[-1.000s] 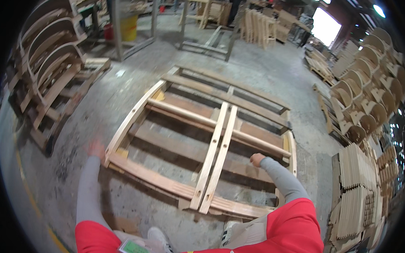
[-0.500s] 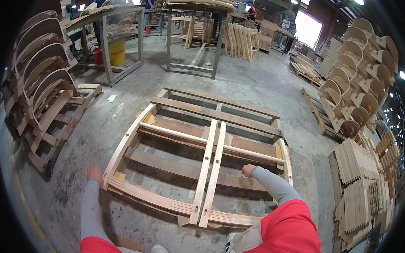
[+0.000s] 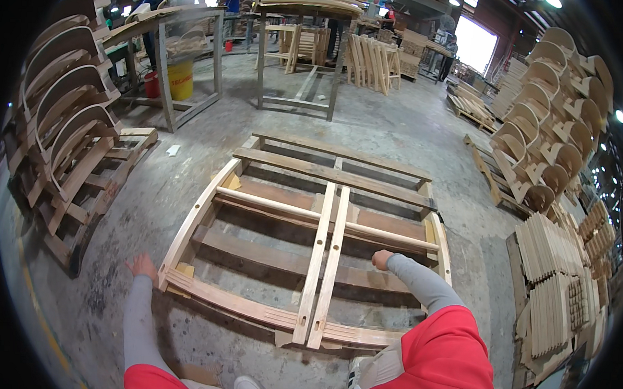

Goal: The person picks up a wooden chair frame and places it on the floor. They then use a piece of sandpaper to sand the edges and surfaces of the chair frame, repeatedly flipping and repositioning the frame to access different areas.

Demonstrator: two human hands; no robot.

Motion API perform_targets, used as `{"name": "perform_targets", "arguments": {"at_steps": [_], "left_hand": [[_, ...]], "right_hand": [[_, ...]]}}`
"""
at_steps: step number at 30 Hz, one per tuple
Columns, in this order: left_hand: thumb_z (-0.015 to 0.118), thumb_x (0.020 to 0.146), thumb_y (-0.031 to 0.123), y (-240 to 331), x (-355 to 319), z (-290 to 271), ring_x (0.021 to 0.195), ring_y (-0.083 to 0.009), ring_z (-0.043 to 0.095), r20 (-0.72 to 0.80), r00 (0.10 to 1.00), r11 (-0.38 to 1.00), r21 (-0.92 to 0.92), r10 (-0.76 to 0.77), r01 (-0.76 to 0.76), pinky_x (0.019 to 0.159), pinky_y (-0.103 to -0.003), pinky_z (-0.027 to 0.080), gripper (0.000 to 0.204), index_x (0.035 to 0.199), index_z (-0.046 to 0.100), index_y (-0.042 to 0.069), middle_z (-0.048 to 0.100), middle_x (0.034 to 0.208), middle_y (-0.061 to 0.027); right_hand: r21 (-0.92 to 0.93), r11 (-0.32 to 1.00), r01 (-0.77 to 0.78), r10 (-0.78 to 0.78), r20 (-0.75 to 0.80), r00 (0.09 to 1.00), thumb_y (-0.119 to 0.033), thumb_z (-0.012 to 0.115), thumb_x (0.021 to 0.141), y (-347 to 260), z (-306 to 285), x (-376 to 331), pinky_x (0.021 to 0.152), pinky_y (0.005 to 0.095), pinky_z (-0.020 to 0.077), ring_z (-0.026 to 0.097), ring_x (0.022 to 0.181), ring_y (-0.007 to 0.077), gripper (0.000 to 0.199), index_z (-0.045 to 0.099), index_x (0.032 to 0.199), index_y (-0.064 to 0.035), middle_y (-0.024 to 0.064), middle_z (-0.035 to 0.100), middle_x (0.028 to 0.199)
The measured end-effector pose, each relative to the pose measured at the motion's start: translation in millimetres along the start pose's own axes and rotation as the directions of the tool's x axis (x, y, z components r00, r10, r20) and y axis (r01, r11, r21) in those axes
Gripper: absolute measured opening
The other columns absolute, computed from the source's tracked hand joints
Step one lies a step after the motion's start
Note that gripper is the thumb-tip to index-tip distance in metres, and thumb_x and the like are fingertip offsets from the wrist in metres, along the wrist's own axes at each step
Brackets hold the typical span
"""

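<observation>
both hands (image 3: pixel 143 265) (image 3: pixel 382 258) near curved wooden frame (image 3: pixel 309 263).

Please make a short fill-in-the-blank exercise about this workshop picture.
1. The wooden frame lies flat on a ____.
2. The left hand is beside the frame's near-left ____.
3. The right hand is closed into a ____ above the frame.
4. The bucket under the table is ____.

Missing words: pallet; corner; fist; yellow

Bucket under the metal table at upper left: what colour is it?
Yellow. The bucket shows in the head view, with a smaller red container beside it.
</observation>
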State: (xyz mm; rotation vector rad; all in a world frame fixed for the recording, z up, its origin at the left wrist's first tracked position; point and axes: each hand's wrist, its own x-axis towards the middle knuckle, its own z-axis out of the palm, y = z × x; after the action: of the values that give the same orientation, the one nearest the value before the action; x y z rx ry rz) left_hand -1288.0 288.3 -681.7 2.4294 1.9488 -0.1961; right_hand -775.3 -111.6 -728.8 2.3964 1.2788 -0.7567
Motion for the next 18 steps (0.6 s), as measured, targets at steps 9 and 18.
{"name": "perform_targets", "arguments": {"at_steps": [9, 18], "left_hand": [[0.053, 0.071, 0.012, -5.0, 0.2, 3.4, 0.117, -0.0273, 0.034, -0.07, 0.997, 1.0, -0.012, 0.028, -0.029, 0.1, -0.057, 0.008, 0.043, 0.113, 0.045, 0.007, 0.045, 0.118, -0.0096], [0.047, 0.075, 0.013, -6.0, 8.0, 4.1, 0.12, -0.0289, 0.031, -0.034, 0.999, 1.0, 0.003, 0.011, -0.01, 0.099, -0.059, 0.006, 0.044, 0.119, 0.042, 0.008, 0.043, 0.121, -0.0111]], "right_hand": [[-0.013, 1.0, 0.013, -0.013, -0.019, 1.0, -0.005, 0.049, 0.068, 0.7, -3.8, -1.0, 0.081, 0.0359, 0.0442, 0.055, 0.094, 0.0283, 0.031, 0.062, 0.095, -0.0096, 0.0138, 0.06, 0.097], [-0.011, 1.0, 0.017, -0.017, -0.037, 0.999, -0.009, 0.049, 0.072, 5.4, -1.0, 2.2, 0.082, 0.0357, 0.0441, 0.055, 0.096, 0.0286, 0.027, 0.063, 0.095, -0.0104, 0.0146, 0.059, 0.098]]}}
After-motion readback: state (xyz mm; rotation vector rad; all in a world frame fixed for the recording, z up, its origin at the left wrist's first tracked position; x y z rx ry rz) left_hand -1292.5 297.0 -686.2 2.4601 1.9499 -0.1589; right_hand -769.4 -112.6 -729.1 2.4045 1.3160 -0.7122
